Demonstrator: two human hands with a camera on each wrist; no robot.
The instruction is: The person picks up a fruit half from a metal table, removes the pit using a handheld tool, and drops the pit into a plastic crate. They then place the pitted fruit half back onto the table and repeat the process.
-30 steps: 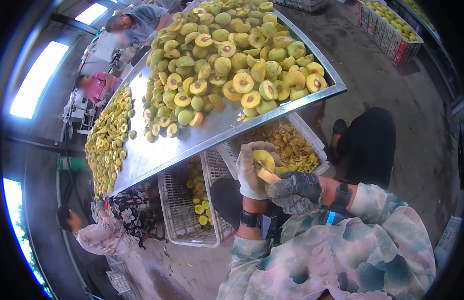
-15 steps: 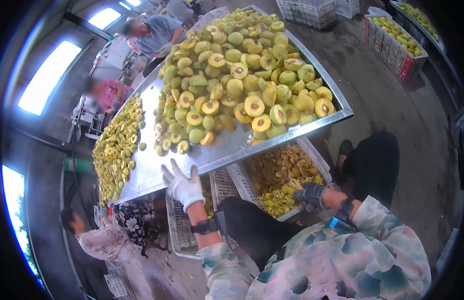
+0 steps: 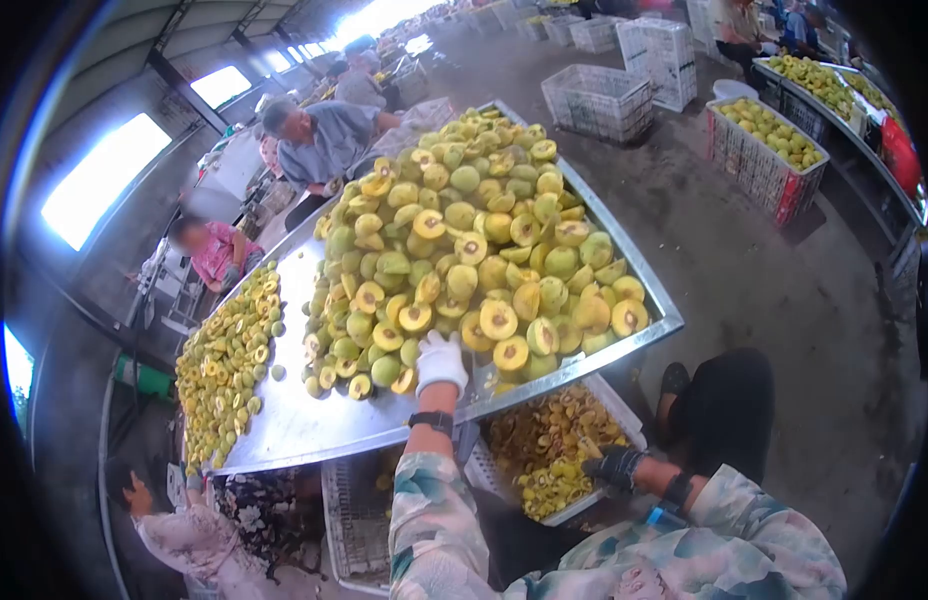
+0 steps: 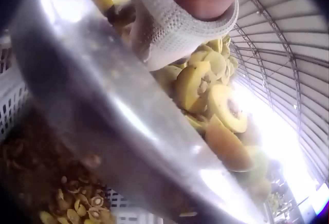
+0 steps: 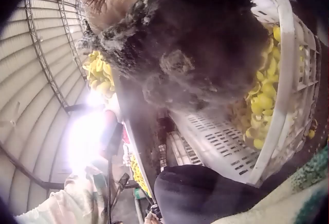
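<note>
The left hand (image 3: 442, 362) reached into the halved fruit (image 3: 464, 265) at the table (image 3: 314, 425) front edge; its grip couldn't be told. The right hand (image 3: 612, 466) hung over the crate (image 3: 584, 505), grip unclear.

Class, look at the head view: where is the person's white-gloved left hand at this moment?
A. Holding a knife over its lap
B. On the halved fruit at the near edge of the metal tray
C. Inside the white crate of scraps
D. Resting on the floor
B: the left hand reaches up onto the halved fruit piled on the metal tray, while the right hand stays low by the white crate.
</note>
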